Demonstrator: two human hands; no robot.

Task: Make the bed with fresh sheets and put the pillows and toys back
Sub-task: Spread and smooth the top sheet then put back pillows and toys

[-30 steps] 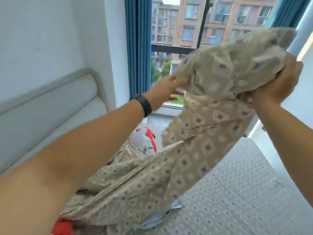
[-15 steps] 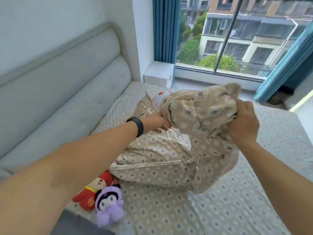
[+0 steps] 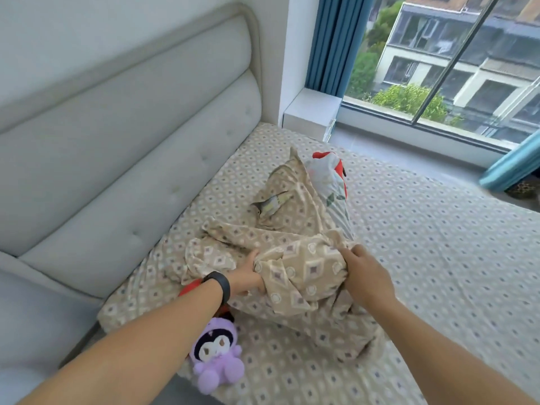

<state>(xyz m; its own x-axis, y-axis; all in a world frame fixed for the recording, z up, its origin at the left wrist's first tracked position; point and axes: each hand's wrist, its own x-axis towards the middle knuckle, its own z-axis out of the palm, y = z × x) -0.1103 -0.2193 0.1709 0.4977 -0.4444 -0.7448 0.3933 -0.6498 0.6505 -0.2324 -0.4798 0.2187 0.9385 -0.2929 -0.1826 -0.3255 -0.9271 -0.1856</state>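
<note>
Left hand (image 3: 248, 277) and right hand (image 3: 365, 276) each grip a bunched end of the beige patterned pillowcase (image 3: 304, 267), fingers curled into the cloth. The pillowcase lies on the bed (image 3: 438, 244), trailing beyond the grip toward the headboard (image 3: 131, 127). Purple plush toy (image 3: 217, 356) sits below the left grip. Red-and-white item (image 3: 330, 171) lies beyond.

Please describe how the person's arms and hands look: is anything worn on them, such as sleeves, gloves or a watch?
Both forearms are bare, with no sleeves in view and no gloves on the hands. The left hand has a plain black band around its wrist, smooth and dark, like a fitness tracker; no screen detail is readable. The right hand and its wrist carry nothing: no ring, watch or bracelet shows.
</note>
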